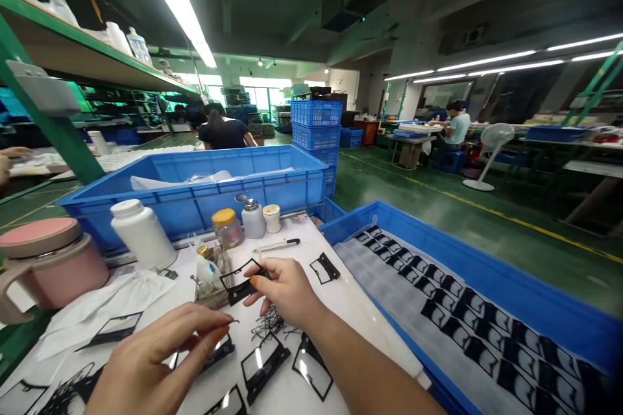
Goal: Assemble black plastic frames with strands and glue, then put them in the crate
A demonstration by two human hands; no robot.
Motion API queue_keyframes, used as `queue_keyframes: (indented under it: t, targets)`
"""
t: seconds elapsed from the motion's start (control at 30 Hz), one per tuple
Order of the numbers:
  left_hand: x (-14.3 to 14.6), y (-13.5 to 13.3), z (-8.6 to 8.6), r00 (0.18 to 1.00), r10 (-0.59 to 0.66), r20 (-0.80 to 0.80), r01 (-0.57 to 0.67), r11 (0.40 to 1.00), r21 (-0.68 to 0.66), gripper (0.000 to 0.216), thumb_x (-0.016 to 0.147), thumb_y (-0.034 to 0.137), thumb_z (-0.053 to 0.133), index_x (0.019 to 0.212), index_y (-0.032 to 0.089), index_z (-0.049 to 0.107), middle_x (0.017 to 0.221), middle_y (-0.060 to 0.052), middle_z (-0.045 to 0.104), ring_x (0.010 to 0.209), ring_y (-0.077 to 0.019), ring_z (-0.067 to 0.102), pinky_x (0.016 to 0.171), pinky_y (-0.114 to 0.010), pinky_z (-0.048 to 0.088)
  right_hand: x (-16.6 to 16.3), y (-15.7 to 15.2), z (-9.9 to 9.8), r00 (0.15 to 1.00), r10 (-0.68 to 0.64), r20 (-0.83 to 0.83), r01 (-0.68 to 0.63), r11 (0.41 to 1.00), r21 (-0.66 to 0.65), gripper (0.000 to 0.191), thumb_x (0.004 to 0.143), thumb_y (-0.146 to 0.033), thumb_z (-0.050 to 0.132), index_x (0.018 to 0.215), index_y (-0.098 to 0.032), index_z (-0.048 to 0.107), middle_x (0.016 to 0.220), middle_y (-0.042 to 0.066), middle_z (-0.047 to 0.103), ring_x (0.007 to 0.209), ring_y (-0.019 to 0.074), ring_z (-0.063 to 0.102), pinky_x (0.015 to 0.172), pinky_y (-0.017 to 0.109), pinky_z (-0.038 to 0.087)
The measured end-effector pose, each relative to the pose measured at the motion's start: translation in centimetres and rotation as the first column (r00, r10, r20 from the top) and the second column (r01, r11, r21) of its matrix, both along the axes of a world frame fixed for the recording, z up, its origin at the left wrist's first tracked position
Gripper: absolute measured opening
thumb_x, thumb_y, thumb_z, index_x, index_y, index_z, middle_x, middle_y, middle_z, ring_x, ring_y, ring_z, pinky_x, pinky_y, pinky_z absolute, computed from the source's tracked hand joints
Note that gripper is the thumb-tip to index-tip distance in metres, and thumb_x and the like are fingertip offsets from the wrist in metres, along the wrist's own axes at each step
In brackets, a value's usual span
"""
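Observation:
My right hand (pixel 285 288) pinches a thin black rectangular frame part (pixel 241 280) above the white worktop (pixel 341 301). My left hand (pixel 156 356), lower left, is closed in a pinch on a tiny dark sliver (pixel 233 321) that sticks out toward the right hand. Beneath the hands lie several more black frame parts (pixel 263 363) and a tangle of thin black strips (pixel 267 324). Another frame part (pixel 324 268) lies to the right of my right hand.
A blue bin (pixel 487 272) at right holds rows of black frames on foam. Another blue bin (pixel 204 198) stands behind. A pink mug (pixel 48 266), white bottle (pixel 141 233), small jars (pixel 228 227), a dispenser bottle (pixel 253 217) and a pen (pixel 277 246) stand nearby. People work at far tables.

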State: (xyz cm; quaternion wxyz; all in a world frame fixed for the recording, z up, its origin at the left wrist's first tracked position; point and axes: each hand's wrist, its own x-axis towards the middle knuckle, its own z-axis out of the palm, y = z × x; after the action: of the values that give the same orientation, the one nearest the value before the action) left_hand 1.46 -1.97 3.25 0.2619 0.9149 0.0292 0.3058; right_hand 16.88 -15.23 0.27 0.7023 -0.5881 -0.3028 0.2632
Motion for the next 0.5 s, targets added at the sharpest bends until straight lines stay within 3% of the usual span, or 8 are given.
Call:
queue_keyframes:
  t: [0.3,0.5]
  targets:
    - [-0.4,-0.5,-0.5,0.997,-0.072,-0.01,0.071,0.99,-0.122,0.014,0.091,0.035,0.06,0.095,0.027,0.07,0.081,0.001,0.067,0.073,-0.0121,0.065,0.063,-0.016,0.051,-1.8,0.0,1.0,0.999,0.05,0.019,-0.049,0.999,-0.021,0.028,0.082,-0.037,0.063,0.095,-0.013,0.069,0.082,0.005,0.067,0.071,0.0211,0.073,0.044,0.018,0.046]
    - [-1.1,-0.2,-0.6,1.0,-0.015,0.024,0.019,0.988,-0.151,0.013,0.092,0.032,0.058,0.093,0.026,0.07,0.082,0.0,0.068,0.074,-0.0127,0.065,0.065,-0.018,0.051,-1.5,0.3,0.5,0.995,0.094,0.029,-0.093,0.996,-0.017,0.03,0.084,-0.04,0.063,0.096,-0.014,0.071,0.085,0.007,0.07,0.072,0.0191,0.072,0.045,0.017,0.045]
